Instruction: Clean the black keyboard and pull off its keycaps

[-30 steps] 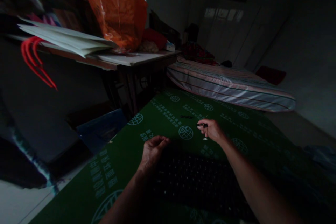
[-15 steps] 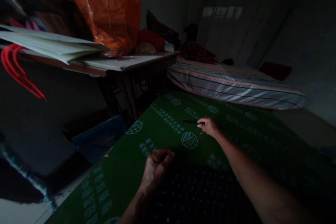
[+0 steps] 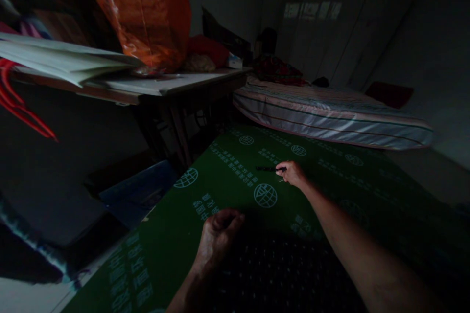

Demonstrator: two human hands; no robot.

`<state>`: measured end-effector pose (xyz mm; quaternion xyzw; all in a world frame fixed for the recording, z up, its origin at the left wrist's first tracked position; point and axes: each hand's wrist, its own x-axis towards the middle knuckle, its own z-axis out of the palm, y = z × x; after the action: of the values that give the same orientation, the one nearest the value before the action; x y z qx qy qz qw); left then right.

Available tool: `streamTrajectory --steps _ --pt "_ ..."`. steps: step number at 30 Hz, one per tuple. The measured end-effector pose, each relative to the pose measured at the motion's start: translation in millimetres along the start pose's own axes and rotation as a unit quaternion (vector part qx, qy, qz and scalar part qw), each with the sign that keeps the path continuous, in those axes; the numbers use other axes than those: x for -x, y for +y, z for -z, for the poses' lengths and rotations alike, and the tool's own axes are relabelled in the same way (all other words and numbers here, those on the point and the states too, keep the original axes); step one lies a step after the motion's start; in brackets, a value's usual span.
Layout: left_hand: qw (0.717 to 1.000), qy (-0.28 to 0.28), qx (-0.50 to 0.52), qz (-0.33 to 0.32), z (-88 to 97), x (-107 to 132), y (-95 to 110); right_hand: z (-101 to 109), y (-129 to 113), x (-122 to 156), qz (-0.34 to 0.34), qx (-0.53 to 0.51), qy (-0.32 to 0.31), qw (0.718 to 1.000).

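Observation:
My right hand [image 3: 291, 173] is closed on the near end of a slim black strip [image 3: 265, 168], held just over or on a green printed board [image 3: 220, 186]. The strip points left, and its exact kind is too dark to make out. A short thin pale piece [image 3: 282, 180] shows just below my right fingers. Closer to me, my left hand [image 3: 222, 227] is curled, fingers pressed together, at the corner of a dark patterned surface with small pale dots [image 3: 279, 274]. Whatever those fingers hold, if anything, is hidden.
To the left stands a table [image 3: 161, 89] bearing an orange plastic bag [image 3: 154, 19] and pale papers [image 3: 62, 56]. Red cords [image 3: 27, 110] hang from it. Beyond the board lies a striped mattress [image 3: 330, 117]. A blue panel [image 3: 139, 188] sits low at the left.
My view has shifted slightly, so the table and bag sit a little further left. Both hands keep nearly the same place and grip.

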<state>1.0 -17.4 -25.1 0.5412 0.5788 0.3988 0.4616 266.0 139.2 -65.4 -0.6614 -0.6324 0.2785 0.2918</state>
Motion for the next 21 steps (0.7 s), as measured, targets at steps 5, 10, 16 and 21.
streamTrajectory --steps 5,10,16,21 --pt "1.0 0.003 -0.013 0.001 -0.3 0.7 3.0 1.8 -4.0 2.1 -0.006 -0.003 -0.006 1.0" --pt "0.999 0.009 0.007 0.036 -2.1 1.8 6.7 2.4 -4.5 2.1 -0.015 -0.002 -0.008 1.0" --pt "1.0 0.005 0.006 0.018 -1.4 0.6 7.3 2.9 -5.1 2.2 -0.022 0.0 -0.009 1.0" --pt "1.0 0.005 0.0 0.011 -0.1 1.7 7.7 3.2 -5.7 3.4 -0.02 0.001 -0.009 1.0"
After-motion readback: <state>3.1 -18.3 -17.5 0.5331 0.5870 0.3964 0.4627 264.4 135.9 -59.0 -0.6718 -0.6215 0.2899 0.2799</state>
